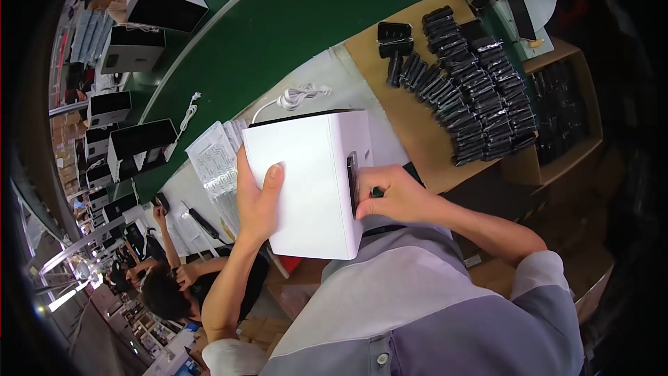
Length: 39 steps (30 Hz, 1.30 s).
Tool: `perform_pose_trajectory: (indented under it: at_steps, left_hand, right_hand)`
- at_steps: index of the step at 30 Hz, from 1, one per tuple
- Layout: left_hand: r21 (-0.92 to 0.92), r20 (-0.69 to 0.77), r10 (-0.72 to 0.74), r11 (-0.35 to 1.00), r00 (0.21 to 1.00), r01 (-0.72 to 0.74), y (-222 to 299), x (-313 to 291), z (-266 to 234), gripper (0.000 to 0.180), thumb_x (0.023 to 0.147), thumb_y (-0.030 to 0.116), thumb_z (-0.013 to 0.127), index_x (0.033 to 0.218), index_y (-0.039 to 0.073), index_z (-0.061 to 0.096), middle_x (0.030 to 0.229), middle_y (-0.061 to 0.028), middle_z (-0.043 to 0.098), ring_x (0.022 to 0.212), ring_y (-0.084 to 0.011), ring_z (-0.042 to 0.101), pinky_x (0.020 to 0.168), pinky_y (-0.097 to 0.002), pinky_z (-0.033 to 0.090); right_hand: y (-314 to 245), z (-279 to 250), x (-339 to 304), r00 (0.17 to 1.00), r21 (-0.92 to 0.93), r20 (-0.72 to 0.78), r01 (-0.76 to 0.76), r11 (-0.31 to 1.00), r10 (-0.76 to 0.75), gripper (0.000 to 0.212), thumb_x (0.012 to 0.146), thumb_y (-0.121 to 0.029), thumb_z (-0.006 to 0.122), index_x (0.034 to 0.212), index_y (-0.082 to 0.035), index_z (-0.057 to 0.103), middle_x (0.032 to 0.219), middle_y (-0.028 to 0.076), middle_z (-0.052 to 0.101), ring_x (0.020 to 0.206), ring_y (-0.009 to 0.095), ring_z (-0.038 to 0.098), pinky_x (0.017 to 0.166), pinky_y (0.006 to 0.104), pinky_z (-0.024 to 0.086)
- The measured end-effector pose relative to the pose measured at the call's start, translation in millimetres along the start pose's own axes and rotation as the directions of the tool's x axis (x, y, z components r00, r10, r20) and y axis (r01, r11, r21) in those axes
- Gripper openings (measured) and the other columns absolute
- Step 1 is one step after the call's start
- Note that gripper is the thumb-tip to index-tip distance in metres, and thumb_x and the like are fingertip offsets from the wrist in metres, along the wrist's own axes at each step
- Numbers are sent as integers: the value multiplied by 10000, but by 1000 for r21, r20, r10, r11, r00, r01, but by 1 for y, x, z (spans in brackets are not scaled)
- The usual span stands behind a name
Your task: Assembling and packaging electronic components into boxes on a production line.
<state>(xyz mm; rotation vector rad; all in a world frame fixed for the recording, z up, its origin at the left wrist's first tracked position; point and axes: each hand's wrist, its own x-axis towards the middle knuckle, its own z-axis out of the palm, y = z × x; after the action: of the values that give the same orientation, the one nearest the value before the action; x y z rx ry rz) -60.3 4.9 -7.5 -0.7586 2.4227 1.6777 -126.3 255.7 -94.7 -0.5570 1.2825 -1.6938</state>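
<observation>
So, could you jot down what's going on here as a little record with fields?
Left hand: left hand grips the side of a white box
Right hand: right hand presses a slim black device against the box's right face
Behind box: coiled white cable
On brown board: rows of black bagged parts
Left of box: clear patterned bags
Belt: green conveyor carrying similar boxes
</observation>
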Motion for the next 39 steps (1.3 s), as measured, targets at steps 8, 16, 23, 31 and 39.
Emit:
perform_pose_trajectory:
  at_steps: [8,16,23,31,39]
  left_hand:
    - [-6,2,19,1000,1000,-19,-1,0,1,638,1009,393,605,1437,-32,396,1291,-140,554,1146,-205,550,1026,-349,433]
    - [21,-24,49,999,998,-49,-5,1,-3,617,1000,380,630,1410,-37,436,1248,-137,585,1130,-192,553,1018,-333,433]
    - [29,-20,41,999,999,-40,-4,2,-5,583,1024,354,587,1427,-37,432,1288,-131,581,1157,-184,547,1029,-330,425]
    - [171,-82,69,984,994,-55,-6,-3,-3,555,1034,300,569,1442,-46,422,1304,-146,570,1167,-206,542,1045,-341,413]
    - [-89,92,-314,943,945,321,-13,-23,-38,372,937,99,687,1265,-51,597,1185,-131,693,1050,-148,650,936,-294,501]
  right_hand:
    - [7,-11,4,998,-9,21,-58,998,58,270,779,-157,881,754,-47,636,758,-16,640,750,86,572,698,262,441]
    - [68,-57,-52,945,-787,-133,-283,548,297,236,861,-135,747,1078,-60,694,961,144,708,843,276,679,797,382,532]
    - [-23,-2,-8,642,-395,-592,296,870,-487,489,911,-200,680,1317,41,552,1262,176,580,1152,269,570,979,373,455]
    - [-6,39,64,570,-203,-595,575,792,-567,864,1027,-502,396,1580,72,63,1667,225,91,1557,339,47,1243,445,9]
    - [200,-3,2,616,-470,-741,-191,862,-268,453,902,-144,667,1308,24,556,1284,239,597,1202,422,539,1071,482,401]
